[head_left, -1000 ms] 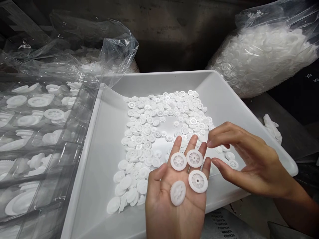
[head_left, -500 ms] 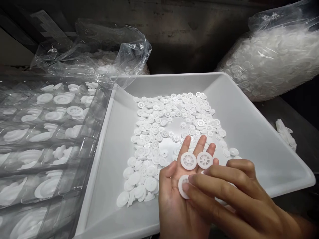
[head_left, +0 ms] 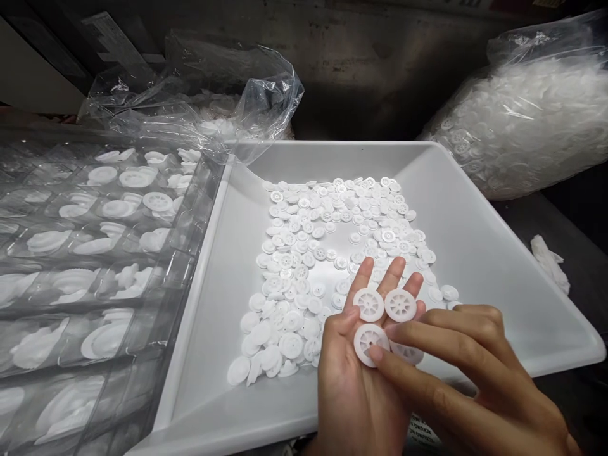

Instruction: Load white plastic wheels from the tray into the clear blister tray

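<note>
My left hand (head_left: 354, 373) is palm up over the near side of the white tray (head_left: 513, 278), holding several white spoked plastic wheels on its palm and fingers. Two wheels lie side by side across the fingers, and a lower wheel (head_left: 368, 346) rests on the palm. Beside it, another wheel (head_left: 407, 353) is partly covered by my right hand (head_left: 456, 367). The right hand reaches in from the right with its fingers apart, one fingertip touching the lower wheel. Many similar wheels (head_left: 289, 345) are scattered over the tray floor.
Left of the tray stands a clear compartmented plastic tray (head_left: 183, 253) with white parts in its pockets. Behind it sits an open clear bag (head_left: 266, 107). A full bag of white wheels (head_left: 527, 126) leans at the back right, near a crumpled white piece (head_left: 548, 263).
The lower wheel now lies flatter and more fully uncovered on my left palm. My right fingers have spread apart, and the left thumb has moved in towards the upper wheel.
</note>
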A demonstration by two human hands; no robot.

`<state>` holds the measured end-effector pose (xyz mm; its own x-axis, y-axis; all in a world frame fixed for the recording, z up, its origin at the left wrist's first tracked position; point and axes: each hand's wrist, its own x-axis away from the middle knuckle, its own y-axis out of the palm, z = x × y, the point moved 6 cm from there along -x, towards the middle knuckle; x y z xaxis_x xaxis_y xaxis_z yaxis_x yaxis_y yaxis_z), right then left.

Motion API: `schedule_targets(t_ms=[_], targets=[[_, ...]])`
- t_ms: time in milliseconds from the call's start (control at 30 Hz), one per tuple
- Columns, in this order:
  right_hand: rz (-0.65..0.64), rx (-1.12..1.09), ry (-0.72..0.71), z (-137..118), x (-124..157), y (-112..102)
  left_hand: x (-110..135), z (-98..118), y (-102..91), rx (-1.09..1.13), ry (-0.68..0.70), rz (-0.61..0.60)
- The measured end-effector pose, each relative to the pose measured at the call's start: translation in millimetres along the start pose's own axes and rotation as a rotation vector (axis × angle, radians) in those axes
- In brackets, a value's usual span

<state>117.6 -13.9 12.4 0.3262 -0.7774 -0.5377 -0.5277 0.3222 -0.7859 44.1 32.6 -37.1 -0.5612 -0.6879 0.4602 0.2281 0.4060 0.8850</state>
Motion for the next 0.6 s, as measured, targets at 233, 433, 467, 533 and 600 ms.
schedule_targets(t_ms=[233,433,467,533,600], targets=[[-0.037,0.04,-0.001,-3.0,-4.2,-1.2,-0.1,0.3,-0.9,-0.021,-0.001,0.009],[-0.059,0.028,-0.023,0.1,0.2,-3.3,-1.5,-1.8,1.4,-0.022,0.011,0.017],[-0.047,0.02,-0.017,0.8,1.1,-4.1,-1.3,-1.8,1.7,-0.02,0.014,0.018],[-0.021,0.008,-0.024,0.3,2.5,-5.0,-0.6,-1.6,1.5,-0.017,0.02,0.021],[-0.013,-0.002,-0.018,0.0,2.6,-4.9,-0.3,-2.1,0.9,-0.01,0.018,0.017]])
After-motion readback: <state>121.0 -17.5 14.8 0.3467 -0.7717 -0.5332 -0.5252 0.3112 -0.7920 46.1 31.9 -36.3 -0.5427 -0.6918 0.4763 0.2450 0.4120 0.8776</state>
